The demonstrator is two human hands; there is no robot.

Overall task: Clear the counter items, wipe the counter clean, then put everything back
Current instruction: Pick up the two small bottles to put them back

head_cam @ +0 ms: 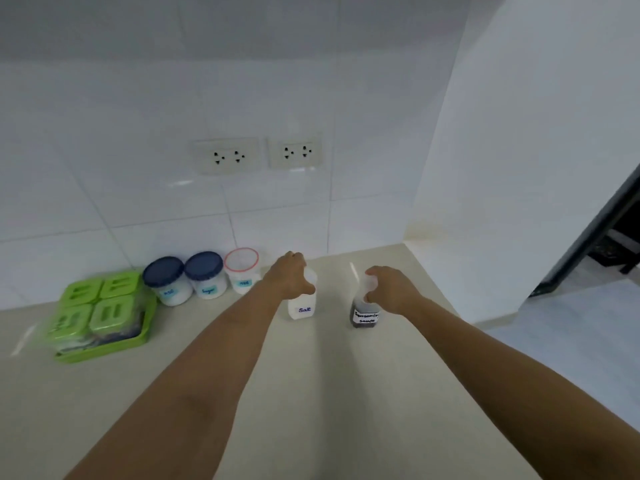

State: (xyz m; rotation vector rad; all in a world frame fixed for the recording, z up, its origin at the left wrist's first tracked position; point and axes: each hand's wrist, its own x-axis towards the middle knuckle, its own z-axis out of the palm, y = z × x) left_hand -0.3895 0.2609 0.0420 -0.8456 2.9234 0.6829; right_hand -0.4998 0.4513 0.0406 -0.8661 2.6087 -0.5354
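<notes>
My left hand (289,276) is closed around the top of a white salt bottle (302,306) with a "Salt" label, which stands on the beige counter (311,393). A short way to the right, my right hand (393,287) grips the top of a dark seasoning sauce bottle (365,315), also upright on the counter. Both bottle caps are mostly hidden by my fingers. Along the back wall stand two blue-lidded jars (166,282) (206,276) and a red-rimmed clear jar (242,271).
A green tray (104,351) holding several green-lidded boxes sits at the left of the counter. Two wall sockets (227,155) are set in the white tiles above. The counter ends at a white wall on the right, beside a dark doorway (602,237).
</notes>
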